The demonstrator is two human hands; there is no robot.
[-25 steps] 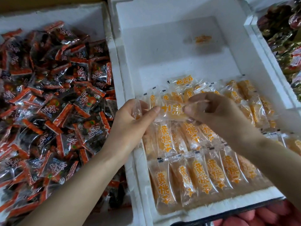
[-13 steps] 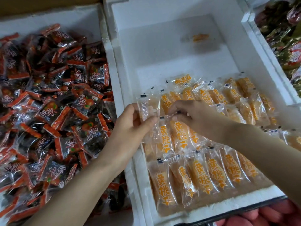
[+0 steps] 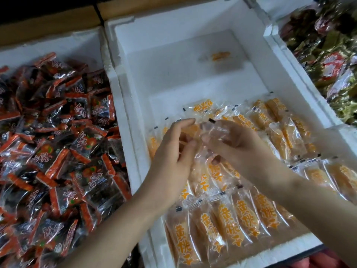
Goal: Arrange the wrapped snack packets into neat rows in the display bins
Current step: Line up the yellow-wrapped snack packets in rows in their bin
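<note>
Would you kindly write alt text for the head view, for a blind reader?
A right hand grips a clear-wrapped packet over a white foam bin, the left hand close beside it. Orange-printed packets lie in rows at the bin's near end; a neighbouring bin on the left holds loose red-and-black packets.

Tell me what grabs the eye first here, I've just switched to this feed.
Two hands meet over the middle white foam bin: the right hand grips a clear snack packet, with the left hand close beside it. Neat rows of orange-lettered packets fill the bin's near end. The bin to the left holds a loose heap of red-and-black packets.
</note>
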